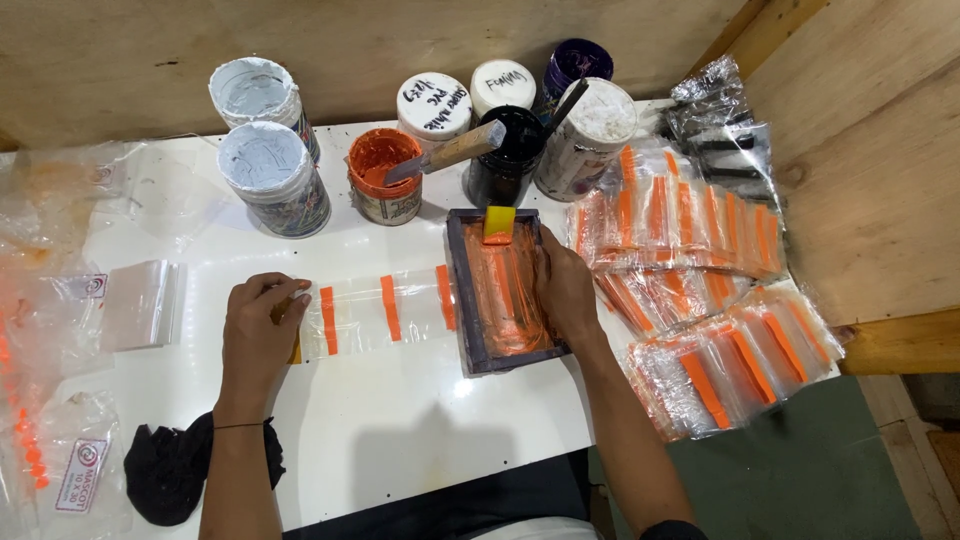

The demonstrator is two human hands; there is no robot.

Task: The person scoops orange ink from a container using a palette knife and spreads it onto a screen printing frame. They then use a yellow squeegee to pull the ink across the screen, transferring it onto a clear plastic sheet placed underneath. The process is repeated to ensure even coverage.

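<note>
In the head view, jars are crowding the white table's (400, 420) far edge while its near part is lying open, the left hand (258, 325) pinching the orange-striped plastic strip's (385, 310) left end and the right hand (565, 290) pressing flat on the wooden printing frame (470, 300) covering the strip's right end.

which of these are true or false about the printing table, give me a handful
1. The right hand rests on the dark screen frame. True.
2. The left hand holds a brush. False: its fingers press the end of the clear plastic strip.
3. The strip carries orange bars. True.
4. The orange paint tub is lidded. False: it is open, with a wooden-handled tool in it.
5. Printed bags lie piled right of the frame. True.
</note>
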